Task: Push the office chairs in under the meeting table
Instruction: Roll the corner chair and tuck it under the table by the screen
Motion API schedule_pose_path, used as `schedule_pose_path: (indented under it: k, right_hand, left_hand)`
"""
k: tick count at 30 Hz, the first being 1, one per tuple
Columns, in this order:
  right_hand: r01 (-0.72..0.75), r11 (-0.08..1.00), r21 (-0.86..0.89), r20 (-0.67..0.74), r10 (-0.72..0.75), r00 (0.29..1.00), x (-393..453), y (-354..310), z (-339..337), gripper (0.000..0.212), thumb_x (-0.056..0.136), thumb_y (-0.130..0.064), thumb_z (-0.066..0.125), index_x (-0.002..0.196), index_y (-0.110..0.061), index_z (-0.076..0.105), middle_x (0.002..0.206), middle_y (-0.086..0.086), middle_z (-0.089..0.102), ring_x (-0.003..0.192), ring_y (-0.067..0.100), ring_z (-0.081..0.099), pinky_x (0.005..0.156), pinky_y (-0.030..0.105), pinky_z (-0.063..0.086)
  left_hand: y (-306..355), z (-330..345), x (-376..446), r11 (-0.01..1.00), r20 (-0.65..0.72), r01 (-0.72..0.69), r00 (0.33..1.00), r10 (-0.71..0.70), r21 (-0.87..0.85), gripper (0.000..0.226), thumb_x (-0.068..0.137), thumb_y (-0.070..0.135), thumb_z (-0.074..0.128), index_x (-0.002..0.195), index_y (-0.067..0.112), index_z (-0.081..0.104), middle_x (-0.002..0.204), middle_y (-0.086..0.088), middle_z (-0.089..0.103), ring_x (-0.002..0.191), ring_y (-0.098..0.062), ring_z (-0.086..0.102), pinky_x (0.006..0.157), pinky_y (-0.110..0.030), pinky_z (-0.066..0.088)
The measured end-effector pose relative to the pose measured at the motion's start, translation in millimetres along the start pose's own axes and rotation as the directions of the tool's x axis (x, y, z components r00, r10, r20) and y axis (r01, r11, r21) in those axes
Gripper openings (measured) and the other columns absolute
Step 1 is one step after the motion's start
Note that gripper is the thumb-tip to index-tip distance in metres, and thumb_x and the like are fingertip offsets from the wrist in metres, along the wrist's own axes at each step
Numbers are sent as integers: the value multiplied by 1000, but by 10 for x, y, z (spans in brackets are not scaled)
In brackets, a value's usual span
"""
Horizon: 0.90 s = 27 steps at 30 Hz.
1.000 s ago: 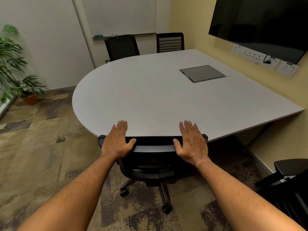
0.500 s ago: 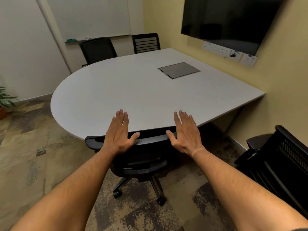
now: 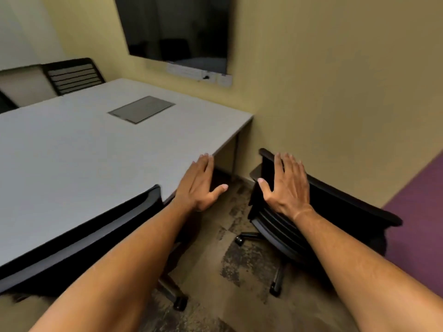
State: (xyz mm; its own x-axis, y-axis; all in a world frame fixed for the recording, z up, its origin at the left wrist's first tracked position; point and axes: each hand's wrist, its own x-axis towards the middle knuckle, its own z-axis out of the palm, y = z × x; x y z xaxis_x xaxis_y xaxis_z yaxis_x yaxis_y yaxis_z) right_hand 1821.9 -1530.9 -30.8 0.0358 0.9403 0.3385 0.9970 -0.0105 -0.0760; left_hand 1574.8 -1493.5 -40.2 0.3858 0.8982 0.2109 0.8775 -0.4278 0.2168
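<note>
With one chair [image 3: 100, 238] judged tucked under the counter [image 3: 96, 149] at lower left, both hands, the left hand [image 3: 200, 185] and right hand [image 3: 286, 185], are held flat and empty, and the chair at centre right [image 3: 335, 212] is judged next, requiring a grip on its backrest.

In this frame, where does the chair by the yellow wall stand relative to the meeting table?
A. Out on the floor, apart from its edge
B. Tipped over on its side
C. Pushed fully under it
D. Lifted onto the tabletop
A: the chair by the wall stands upright on the carpet, clear of the table, beneath the open right hand.
</note>
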Motion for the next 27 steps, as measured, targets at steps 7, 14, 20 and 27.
schedule_pose_path:
  k: [7,14,20,27]
  right_hand:
    - [-326,943,-72,31,329,944,-197,1207,46,83,92,-59,26,151,-3,12,158,24,18,148,33,12,121,47,8]
    - [-496,856,-144,118,512,851,-263,1824,176,82,94,-61,14,150,-1,18,156,24,24,147,33,18,121,48,9]
    - [-484,857,-176,88,504,859,-252,1945,231,87,89,-62,7,146,-1,32,149,24,38,142,33,31,120,48,14]
    - [-434,868,-243,93,466,880,-218,1970,250,81,88,-60,16,143,-6,40,146,23,44,139,32,37,119,50,17]
  left_hand:
    - [1239,481,1001,963,115,-262,956,268,-64,83,95,59,31,154,7,3,162,-16,0,149,-24,0,117,-30,-4]
    - [1689,839,1777,966,245,-238,936,255,-96,71,100,50,24,154,6,6,162,-17,4,150,-25,3,119,-35,1]
    - [1590,978,2221,955,409,-283,885,224,89,70,101,51,19,154,6,11,161,-16,7,149,-24,8,121,-40,8]
    - [1413,965,2126,926,431,-328,875,222,189,63,100,49,15,113,9,61,129,-17,53,114,-31,56,97,-46,43]
